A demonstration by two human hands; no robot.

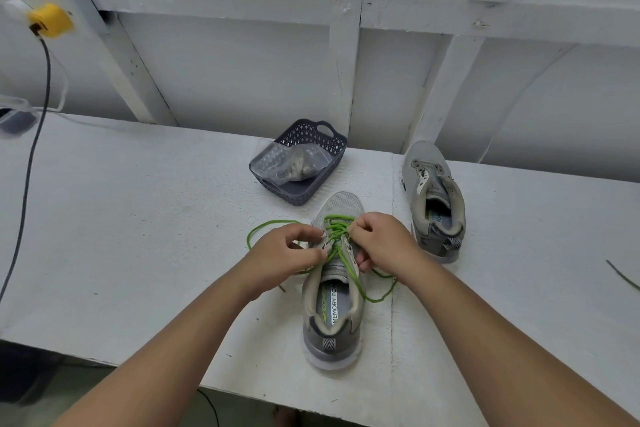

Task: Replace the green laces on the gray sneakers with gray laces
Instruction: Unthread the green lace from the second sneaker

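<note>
Two hands: both work at the lacing of the near sneaker [332,288].
Left hand [285,253]: fingers curled, pinching the green lace [337,230] at the near sneaker's left eyelets.
Right hand [379,239]: fingers curled, pinching the green lace at the right eyelets.
Green lace: threaded through the near sneaker; loose ends loop onto the bench [121,236] on either side.
Near sneaker: upright, toe pointing away.
Second sneaker [433,198]: right of the near sneaker, unlaced.
Basket [301,163]: just beyond the near sneaker's toe, holding a clear bag [294,163].
Green strand [623,276]: far right of the near sneaker.
</note>
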